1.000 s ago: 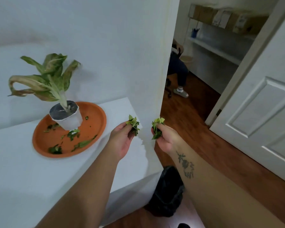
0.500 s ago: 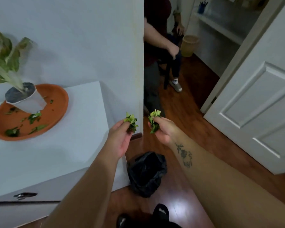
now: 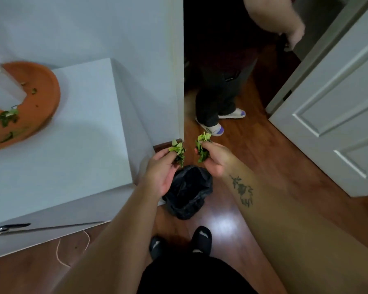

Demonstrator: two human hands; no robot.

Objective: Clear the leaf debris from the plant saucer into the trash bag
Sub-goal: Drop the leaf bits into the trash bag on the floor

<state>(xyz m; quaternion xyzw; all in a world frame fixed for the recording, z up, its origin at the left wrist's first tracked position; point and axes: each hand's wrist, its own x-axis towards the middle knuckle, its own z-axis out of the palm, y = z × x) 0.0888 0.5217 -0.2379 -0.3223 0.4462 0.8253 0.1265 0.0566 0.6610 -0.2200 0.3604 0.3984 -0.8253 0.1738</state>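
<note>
My left hand [image 3: 163, 166] pinches a clump of green leaf bits [image 3: 178, 151], and my right hand [image 3: 216, 157] pinches a second clump [image 3: 202, 148]. Both hands hover side by side just above the open black trash bag [image 3: 188, 192] on the wood floor. The orange plant saucer [image 3: 37, 107] sits at the left edge on the white cabinet top [image 3: 77, 141]. It carries the white pot [image 3: 3, 90] and more leaf scraps [image 3: 8, 117]. The plant itself is out of frame.
A white wall corner [image 3: 177, 81] stands just behind the bag. Another person's legs and shoes [image 3: 216, 115] are in the doorway beyond. A white door [image 3: 338, 115] is open at the right. My own feet [image 3: 201, 238] are below the bag. A loose string [image 3: 60, 249] lies on the floor.
The view has tipped down and to the right, so the saucer slid to the left edge. Both hands, still holding leaves, now sit directly above the trash bag.
</note>
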